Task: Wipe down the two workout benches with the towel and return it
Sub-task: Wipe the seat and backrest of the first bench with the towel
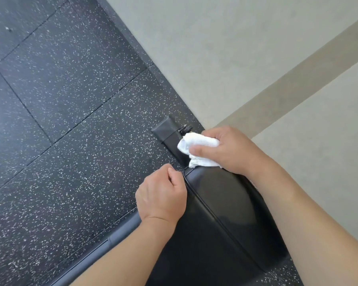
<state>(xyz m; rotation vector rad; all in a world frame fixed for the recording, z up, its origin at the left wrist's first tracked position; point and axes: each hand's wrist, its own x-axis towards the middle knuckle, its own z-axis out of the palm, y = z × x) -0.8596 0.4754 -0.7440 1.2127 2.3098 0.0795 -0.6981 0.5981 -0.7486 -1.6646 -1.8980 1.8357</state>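
While the right hand (228,150) gripped the bunched white towel (196,149), thumb laid across the cloth and fingers curled over its far side, it pressed the towel down at the far end of the black padded bench (225,207). That end sat a little toward four o'clock of the picture's centre, and the towel overhung the pad's rounded corner there, touching it. The bench's surface was glossy black with a piped seam along its edge, and it ran from the towel down toward five o'clock, where it left the view between the two forearms.

At about six o'clock from the towel, the left hand (163,195) was clenched, its fingers curled in against the pad's left edge near the corner; whether it pinched the piping or merely rested there could not be told. Just beyond the towel, toward eleven o'clock of it, a black foot bar (164,129) of the frame lay on the floor with a small bolt fitting beside it.

Dark rubber floor tiles (60,100) flecked with white filled the nine o'clock half of the view. A pale wall (225,48) took up the one to three o'clock side, crossed by a darker beige band (293,85).
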